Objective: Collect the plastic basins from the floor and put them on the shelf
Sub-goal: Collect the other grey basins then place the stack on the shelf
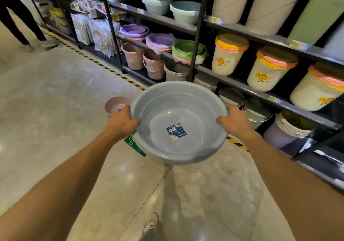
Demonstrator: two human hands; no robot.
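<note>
A large grey-blue plastic basin point(178, 110) with a blue label inside is held up in front of me above the floor. My left hand point(123, 122) grips its left rim and my right hand point(235, 121) grips its right rim. A small pink basin point(116, 105) stands on the floor just beyond my left hand, partly hidden by it. The dark metal shelf point(240, 84) runs along the right, close behind the held basin.
The shelf holds teal basins point(158, 3), purple and green basin stacks point(160, 40), pink buckets point(133, 55) and lidded cream bins point(229, 54). Black-and-yellow tape point(104, 66) marks the floor along the shelf base. Another person's legs point(22, 19) stand at the far left.
</note>
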